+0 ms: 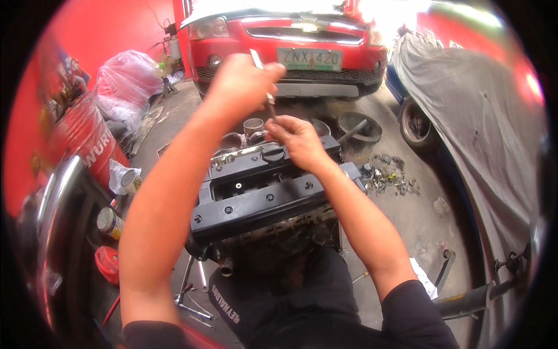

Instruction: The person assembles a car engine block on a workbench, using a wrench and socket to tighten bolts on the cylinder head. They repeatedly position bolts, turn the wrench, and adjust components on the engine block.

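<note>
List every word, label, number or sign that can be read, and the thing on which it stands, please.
Texts located, not copied:
Car plate: large letters and digits, readable; smaller line blurred.
Red drum: white capitals, readable.
Trousers: pale capitals along the left leg, readable.
White-yellow can: label too small to read.
Car badge: gold emblem, no letters readable.

Ahead of me, on the front of the shiny red car (232, 49), a pale rectangular licence plate (310, 59) bears a row of large dark letters and digits, with smaller green print beneath. Above it I see a gold-coloured emblem (305, 26). To my left, bold white capitals stand on the red cylindrical drum (96, 134). Pale capitals run down the left leg of my dark cloth trousers (250, 308). I cannot read the label on the pale cylindrical can (110, 222).
</note>
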A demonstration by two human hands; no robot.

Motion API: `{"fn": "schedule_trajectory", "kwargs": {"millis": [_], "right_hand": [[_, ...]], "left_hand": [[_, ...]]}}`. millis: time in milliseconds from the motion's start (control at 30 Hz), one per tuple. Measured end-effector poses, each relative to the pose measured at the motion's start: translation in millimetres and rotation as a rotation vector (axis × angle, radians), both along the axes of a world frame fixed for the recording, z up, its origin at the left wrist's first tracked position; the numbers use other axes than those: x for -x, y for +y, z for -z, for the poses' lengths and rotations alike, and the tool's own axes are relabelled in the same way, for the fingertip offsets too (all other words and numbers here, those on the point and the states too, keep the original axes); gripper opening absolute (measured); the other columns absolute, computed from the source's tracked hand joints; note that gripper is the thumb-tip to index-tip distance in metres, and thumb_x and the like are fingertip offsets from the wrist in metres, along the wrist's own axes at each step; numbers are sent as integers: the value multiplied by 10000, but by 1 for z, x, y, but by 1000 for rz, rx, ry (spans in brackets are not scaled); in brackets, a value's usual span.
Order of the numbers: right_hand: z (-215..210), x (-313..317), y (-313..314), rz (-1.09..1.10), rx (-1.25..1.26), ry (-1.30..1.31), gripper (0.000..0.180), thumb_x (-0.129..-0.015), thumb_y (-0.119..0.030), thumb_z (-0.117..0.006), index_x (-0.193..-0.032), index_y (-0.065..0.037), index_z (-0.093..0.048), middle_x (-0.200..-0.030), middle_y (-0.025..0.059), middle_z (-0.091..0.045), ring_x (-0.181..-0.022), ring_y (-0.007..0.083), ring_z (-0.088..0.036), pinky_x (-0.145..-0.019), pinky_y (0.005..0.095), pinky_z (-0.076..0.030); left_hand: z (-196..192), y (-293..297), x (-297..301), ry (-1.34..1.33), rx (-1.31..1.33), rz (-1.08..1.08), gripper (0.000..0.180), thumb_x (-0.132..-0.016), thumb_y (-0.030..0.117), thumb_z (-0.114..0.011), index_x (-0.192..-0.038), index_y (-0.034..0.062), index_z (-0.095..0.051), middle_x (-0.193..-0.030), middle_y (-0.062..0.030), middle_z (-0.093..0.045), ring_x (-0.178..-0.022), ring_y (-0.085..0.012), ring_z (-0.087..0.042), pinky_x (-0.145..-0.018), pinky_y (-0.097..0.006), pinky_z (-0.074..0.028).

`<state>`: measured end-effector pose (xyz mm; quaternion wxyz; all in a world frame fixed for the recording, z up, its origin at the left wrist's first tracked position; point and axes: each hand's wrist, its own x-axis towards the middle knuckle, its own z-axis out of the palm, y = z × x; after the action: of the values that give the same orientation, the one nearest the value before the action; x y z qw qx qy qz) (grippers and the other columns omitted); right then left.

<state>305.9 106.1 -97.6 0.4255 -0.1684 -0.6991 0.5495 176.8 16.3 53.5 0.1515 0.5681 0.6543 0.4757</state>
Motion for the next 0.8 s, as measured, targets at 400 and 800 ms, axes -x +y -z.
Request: {"fn": "schedule_trajectory", "kwargs": {"millis": [400, 800], "right_hand": [[49, -1, 51, 37, 127, 128, 220, -1041, -223, -645, -1083, -9, -672, -850, 9, -660, -804, 92, -617, -769, 254, -504], [53, 0, 49, 211, -59, 37, 213, -1022, -204, -628, -1012, 9, -619, -759, 133, -648, -685, 236, -616, -666, 390, -487]], "left_hand": [[8, 90, -33, 137, 144, -55, 314, -897, 214, -610, -897, -83, -713, -724, -180, -721, -579, -263, -709, -554, -399, -573], [14, 70, -71, 1434, -413, 179, 149, -803, 90, -673, -947, 64, -701, -986, -89, -726, -1050, -262, -666, -1104, -566, -382]]}}
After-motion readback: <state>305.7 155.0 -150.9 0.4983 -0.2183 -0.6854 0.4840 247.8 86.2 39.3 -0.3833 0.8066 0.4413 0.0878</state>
